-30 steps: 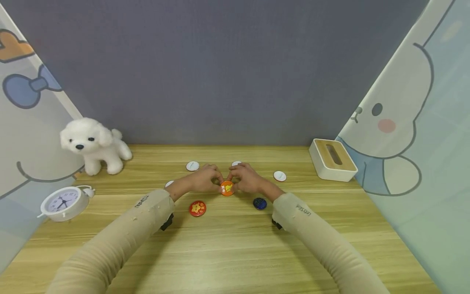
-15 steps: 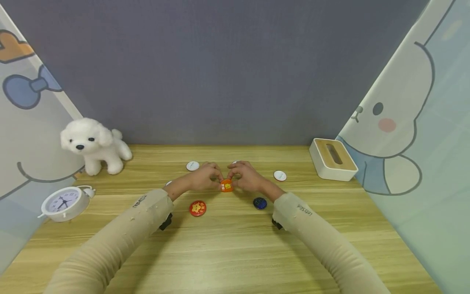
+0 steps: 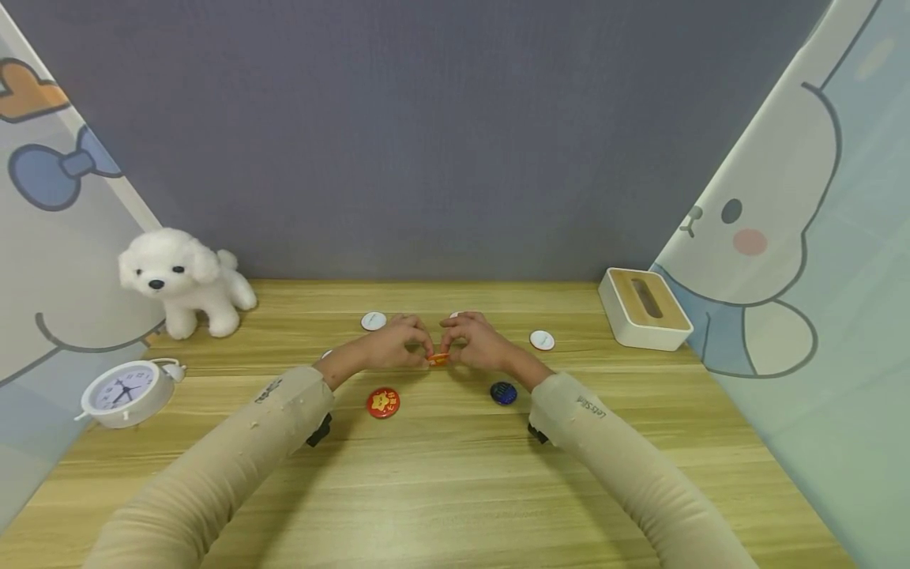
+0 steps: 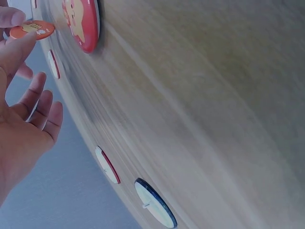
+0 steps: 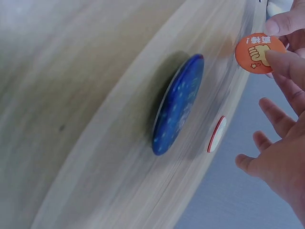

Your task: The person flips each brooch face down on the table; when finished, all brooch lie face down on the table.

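In the middle of the wooden table, both hands pinch an orange button badge [image 3: 438,359] by its edges. My left hand [image 3: 398,344] has its left side, my right hand [image 3: 472,344] its right. The head view shows the badge nearly edge-on; a yellow fist drawing shows on the badge [image 5: 252,55] in the right wrist view. Nearer the body lie a red star badge [image 3: 383,402] on the left and a dark blue badge [image 3: 503,393] on the right, both picture side up. Behind the right hand, a white-backed badge [image 3: 455,314] is partly hidden.
More badges lie white back up: one badge [image 3: 373,321] back left, another badge [image 3: 542,340] right, and a badge [image 3: 326,353] mostly covered by the left wrist. A plush dog [image 3: 188,280] and alarm clock [image 3: 128,393] stand left, a tissue box [image 3: 644,310] back right.
The orange badge has tipped between the fingers, from its face showing round to a thin edge-on strip. Both hands stay nearly in place; the other badges have not moved.
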`<state>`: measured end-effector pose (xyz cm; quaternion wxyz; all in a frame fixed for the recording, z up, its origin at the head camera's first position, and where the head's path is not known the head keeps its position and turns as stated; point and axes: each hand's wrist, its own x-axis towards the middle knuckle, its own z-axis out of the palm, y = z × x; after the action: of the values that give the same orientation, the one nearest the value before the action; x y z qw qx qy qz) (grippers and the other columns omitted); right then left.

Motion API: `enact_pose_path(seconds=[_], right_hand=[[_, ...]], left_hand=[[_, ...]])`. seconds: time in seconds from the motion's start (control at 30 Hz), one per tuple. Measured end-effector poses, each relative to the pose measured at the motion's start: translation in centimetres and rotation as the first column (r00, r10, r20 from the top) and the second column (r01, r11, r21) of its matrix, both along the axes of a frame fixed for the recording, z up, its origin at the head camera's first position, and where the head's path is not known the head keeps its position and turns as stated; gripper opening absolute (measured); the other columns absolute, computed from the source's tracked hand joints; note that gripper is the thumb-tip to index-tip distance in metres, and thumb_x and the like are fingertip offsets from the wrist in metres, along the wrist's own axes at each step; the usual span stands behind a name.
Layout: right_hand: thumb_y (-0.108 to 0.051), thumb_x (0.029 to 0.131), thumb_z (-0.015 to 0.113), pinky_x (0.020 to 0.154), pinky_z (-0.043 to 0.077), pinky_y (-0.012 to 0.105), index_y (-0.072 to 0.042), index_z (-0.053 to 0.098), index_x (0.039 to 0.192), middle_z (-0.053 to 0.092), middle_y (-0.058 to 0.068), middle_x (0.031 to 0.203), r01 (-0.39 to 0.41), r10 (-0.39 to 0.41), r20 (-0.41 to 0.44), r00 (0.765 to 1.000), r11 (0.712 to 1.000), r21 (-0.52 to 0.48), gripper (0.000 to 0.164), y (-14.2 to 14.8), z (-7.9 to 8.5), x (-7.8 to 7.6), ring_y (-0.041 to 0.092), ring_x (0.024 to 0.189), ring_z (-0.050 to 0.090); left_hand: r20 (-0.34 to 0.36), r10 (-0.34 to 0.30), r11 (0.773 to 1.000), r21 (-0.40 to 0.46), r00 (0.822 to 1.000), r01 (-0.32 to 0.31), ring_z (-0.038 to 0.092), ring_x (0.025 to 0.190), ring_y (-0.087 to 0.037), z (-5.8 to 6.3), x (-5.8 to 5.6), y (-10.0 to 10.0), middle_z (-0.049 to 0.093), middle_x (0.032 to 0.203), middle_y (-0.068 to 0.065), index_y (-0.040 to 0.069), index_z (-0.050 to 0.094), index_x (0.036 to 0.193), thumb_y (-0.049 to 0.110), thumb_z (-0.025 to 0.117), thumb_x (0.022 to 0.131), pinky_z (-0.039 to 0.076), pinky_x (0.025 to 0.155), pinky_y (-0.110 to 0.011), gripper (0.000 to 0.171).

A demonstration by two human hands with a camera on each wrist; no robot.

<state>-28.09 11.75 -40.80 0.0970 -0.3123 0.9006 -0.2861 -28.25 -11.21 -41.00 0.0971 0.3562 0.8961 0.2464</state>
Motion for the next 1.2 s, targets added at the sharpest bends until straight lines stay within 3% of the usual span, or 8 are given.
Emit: enact_pose_path(seconds=[0.2,0.4,0.57,0.93,1.2], right_hand=[[-0.015,0.083,0.075,0.120,0.017,0.063,-0.018,0.074,0.091,0.048,0.013,0.154,-0.008,0.008,0.001,1.000,0.999,0.034,0.008,0.0,-0.1,0.2,0.044,0.148,0.023],[-0.015,0.084,0.075,0.122,0.014,0.061,-0.018,0.078,0.094,0.048,0.015,0.153,-0.059,0.062,-0.029,0.998,0.992,0.110,0.011,0.0,0.0,0.7,0.047,0.149,0.023],[-0.014,0.086,0.072,0.124,0.015,0.056,-0.017,0.080,0.100,0.049,0.014,0.152,-0.082,0.092,-0.042,0.995,0.979,0.187,0.016,0.0,-0.1,1.0,0.044,0.150,0.024],[-0.019,0.088,0.073,0.122,0.016,0.058,-0.019,0.079,0.099,0.050,0.012,0.152,-0.073,0.080,-0.029,0.996,0.981,0.179,0.013,-0.2,-0.1,1.1,0.044,0.149,0.025],[-0.022,0.087,0.073,0.122,0.012,0.060,-0.017,0.075,0.114,0.045,0.015,0.155,-0.049,0.050,-0.006,0.999,0.993,0.110,0.028,-0.3,0.3,1.4,0.043,0.150,0.021]], left_hand=[[-0.018,-0.007,1.000,-0.019,1.000,0.007,0.048,0.121,-0.033,-0.1,0.3,-0.2,0.061,0.122,-0.008,0.020,0.075,0.101,0.025,0.078,0.088,0.037,0.104,-0.053,0.014],[-0.086,-0.051,0.991,-0.128,0.995,0.040,0.051,0.115,-0.030,-0.2,0.6,-0.5,0.062,0.121,-0.007,0.026,0.076,0.106,0.028,0.077,0.088,0.039,0.100,-0.051,0.018],[-0.092,-0.058,0.985,-0.168,0.994,0.042,0.051,0.116,-0.031,-0.1,0.8,-0.7,0.061,0.124,-0.008,0.028,0.076,0.109,0.026,0.075,0.090,0.038,0.102,-0.054,0.019],[-0.067,-0.063,0.986,-0.157,0.996,0.052,0.051,0.116,-0.031,0.1,1.3,-0.9,0.062,0.124,-0.008,0.024,0.075,0.116,0.030,0.073,0.092,0.038,0.099,-0.051,0.025],[-0.050,0.008,0.997,-0.074,0.999,-0.012,0.053,0.122,-0.031,0.5,1.6,-2.0,0.063,0.130,-0.009,0.018,0.070,0.125,0.027,0.070,0.093,0.035,0.107,-0.057,0.033]])
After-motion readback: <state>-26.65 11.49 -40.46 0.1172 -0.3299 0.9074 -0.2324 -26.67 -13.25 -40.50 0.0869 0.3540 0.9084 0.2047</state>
